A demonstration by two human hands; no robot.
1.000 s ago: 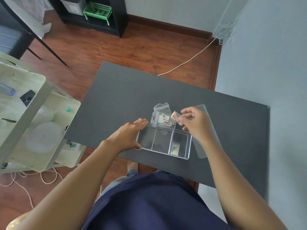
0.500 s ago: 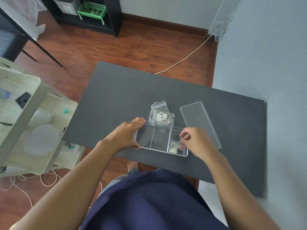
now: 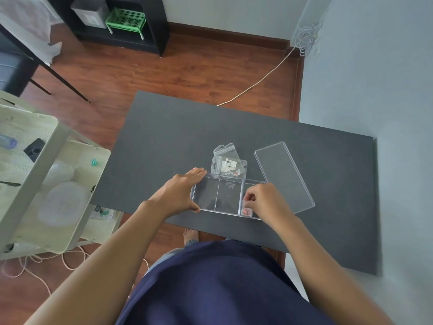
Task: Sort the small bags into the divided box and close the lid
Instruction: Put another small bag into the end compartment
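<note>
Since a second ago the right hand [image 3: 267,202] has come down from the loose small bags [image 3: 228,164] into the right compartment of the clear divided box [image 3: 228,195], its grip pinched on a small bag [image 3: 246,211] there. The left hand [image 3: 181,192] still clasps the box's left end. The lid [image 3: 283,177] lies on the counter [image 3: 164,141], just beside the box.

Divided box [image 3: 219,195] at worktop [image 3: 164,137] near edge. Lid [image 3: 283,175] just right of it, off. Loose bags [image 3: 228,164] piled directly behind box. One bag [image 3: 247,211] in right compartment. Cart [image 3: 35,174] left of worktop.
</note>
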